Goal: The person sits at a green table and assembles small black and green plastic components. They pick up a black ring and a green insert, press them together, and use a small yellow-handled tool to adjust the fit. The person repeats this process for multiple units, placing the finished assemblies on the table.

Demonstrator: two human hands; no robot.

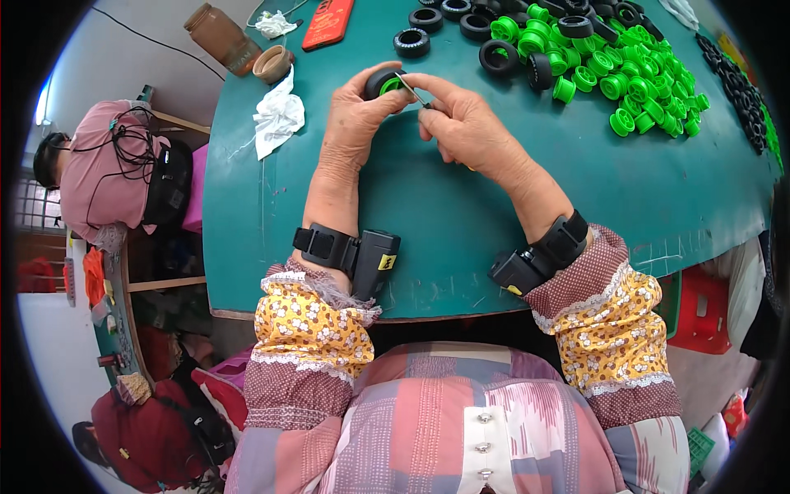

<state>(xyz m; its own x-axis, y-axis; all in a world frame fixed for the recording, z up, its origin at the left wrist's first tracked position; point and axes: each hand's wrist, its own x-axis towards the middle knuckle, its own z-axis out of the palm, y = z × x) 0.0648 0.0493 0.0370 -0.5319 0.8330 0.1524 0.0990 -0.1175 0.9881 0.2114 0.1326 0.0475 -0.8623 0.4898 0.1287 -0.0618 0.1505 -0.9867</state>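
My left hand is closed around a small black toy tyre with a bright green wheel hub inside it. A thin metal tool, perhaps a screwdriver, is gripped by my right hand, its tip at the tyre's edge by the green hub. Most of the handle is hidden in the palm; a bit of orange shows beneath. Both hands meet above the green table. Loose black tyres lie just beyond them, and a heap of green hubs lies to the far right.
At the far left are a brown bottle, its cap, crumpled white tissue and a red phone-like object. More black tyres line the right edge. Two people sit at the left, with a red crate at lower right.
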